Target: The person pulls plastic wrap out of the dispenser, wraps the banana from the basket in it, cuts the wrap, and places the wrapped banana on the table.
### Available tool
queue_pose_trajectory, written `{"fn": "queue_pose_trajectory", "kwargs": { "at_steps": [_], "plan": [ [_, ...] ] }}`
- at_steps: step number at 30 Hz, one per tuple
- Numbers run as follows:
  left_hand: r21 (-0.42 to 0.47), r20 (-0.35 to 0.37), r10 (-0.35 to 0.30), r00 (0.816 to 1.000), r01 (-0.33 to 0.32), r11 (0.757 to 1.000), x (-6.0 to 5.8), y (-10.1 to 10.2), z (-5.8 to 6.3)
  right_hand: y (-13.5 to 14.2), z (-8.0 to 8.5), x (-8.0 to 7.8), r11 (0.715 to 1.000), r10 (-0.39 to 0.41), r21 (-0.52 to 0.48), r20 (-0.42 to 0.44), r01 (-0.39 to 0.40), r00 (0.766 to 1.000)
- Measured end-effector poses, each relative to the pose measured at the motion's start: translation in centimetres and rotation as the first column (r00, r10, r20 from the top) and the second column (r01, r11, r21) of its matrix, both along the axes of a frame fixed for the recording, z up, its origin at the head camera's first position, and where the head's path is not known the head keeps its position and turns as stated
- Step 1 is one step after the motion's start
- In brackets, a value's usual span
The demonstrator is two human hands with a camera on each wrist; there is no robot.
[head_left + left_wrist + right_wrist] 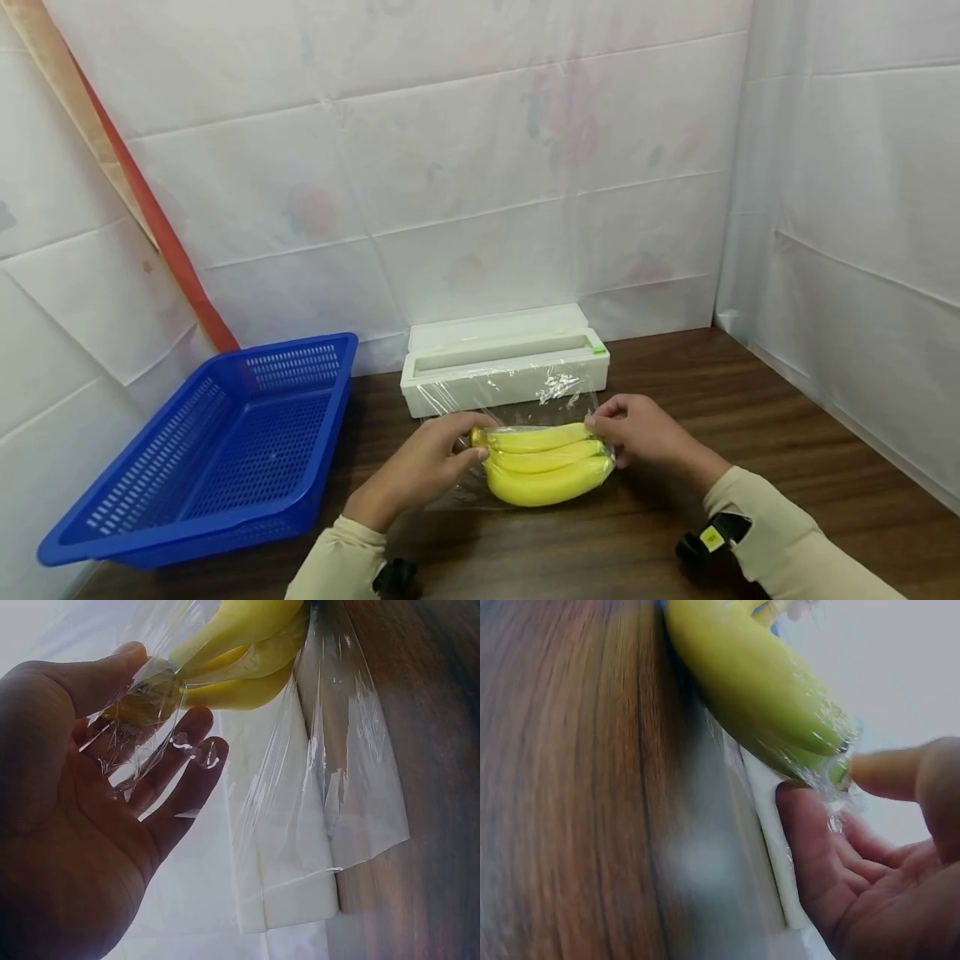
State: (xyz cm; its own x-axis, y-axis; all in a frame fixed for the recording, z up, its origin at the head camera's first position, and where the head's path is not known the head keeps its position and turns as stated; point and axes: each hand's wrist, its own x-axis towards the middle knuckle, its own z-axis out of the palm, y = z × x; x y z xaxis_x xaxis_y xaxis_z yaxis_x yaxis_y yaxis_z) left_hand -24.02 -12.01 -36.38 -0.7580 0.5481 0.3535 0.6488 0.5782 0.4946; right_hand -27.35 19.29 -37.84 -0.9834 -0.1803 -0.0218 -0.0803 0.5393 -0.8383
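A bunch of yellow bananas [547, 467], partly covered with clear plastic wrap [352, 780], is held above the table between both hands. My left hand [427, 467] grips the stem end; in the left wrist view its thumb lies on one side of the wrapped stem and the fingers on the other. At the tips, my right hand [645, 433] pinches the bananas and crinkled film between thumb and fingers. A loose sheet of the wrap hangs from the bunch toward the white box. Behind the bananas stands that long white wrap dispenser box [510, 392], its lid raised.
To the left stands a blue plastic basket [333, 417] with slotted walls. White sheeting [465, 167] covers the back and both sides, and a red and tan strip [150, 200] slants down behind the basket. The dark wooden table [757, 433] extends to the right.
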Motion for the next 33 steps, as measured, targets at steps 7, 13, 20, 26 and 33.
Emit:
{"fn": "queue_pose_trajectory", "kwargs": {
  "at_steps": [7,13,20,26,33],
  "plan": [
    [0.002,-0.015,-0.024,1.0,0.024,1.0,-0.3,0.0,0.0,0.5,0.1,-0.4,0.998,0.008,-0.059,-0.012,-0.009,1.0],
    [-0.012,-0.015,-0.015,1.0,0.015,1.0,-0.2,0.0,0.1,0.3,0.5,-0.1,0.997,0.018,0.075,-0.137,-0.008,0.99],
    [-0.039,-0.073,-0.002,0.997,0.0,0.999,0.0,0.2,0.0,-1.1,0.7,0.7,0.964,0.023,0.255,-0.358,0.075,0.933],
    [-0.051,-0.085,0.001,0.996,-0.006,0.999,0.1,0.3,0.1,-1.5,0.6,0.8,0.966,-0.041,0.221,-0.38,0.134,0.924],
    [-0.053,-0.13,-0.013,0.991,0.006,0.999,0.0,0.4,0.1,-0.5,1.2,0.6,0.994,-0.056,-0.104,-0.089,0.047,0.994]
  ]
}}
